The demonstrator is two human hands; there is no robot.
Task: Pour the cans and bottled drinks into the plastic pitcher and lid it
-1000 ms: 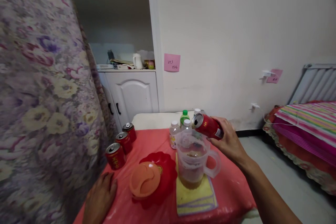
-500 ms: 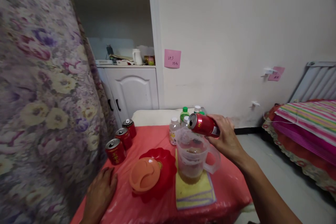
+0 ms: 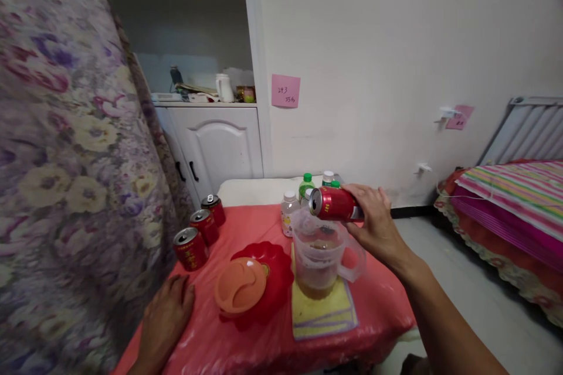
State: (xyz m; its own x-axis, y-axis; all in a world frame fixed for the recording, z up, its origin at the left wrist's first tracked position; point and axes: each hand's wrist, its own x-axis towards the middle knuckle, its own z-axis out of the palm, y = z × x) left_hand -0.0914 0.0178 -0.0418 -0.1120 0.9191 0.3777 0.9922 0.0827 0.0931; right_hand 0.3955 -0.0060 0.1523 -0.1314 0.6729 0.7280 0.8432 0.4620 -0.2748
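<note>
My right hand point(image 3: 377, 220) is wrapped round a red drink can point(image 3: 336, 204), tipped onto its side with its opened top to the left. The can is above a clear plastic measuring jug point(image 3: 317, 255), which holds some brownish liquid and stands on a folded yellow cloth point(image 3: 323, 321). My left hand point(image 3: 169, 307) lies flat on the red-covered table's left edge, holding nothing. Just beyond it three red cans point(image 3: 191, 249) stand in a row. An orange divided bowl point(image 3: 240, 286) sits on a red scalloped plate point(image 3: 278, 275) between my hands.
Several plastic bottles point(image 3: 289, 214) with white or green caps stand behind the jug. A flowered curtain point(image 3: 65, 187) hangs at the left, beside a white cabinet point(image 3: 224, 146). At the right is a bed point(image 3: 505, 205) with striped bedding.
The can in my right hand has tipped a little further towards level above the jug. My left hand stays on the table. The whole view has shifted slightly.
</note>
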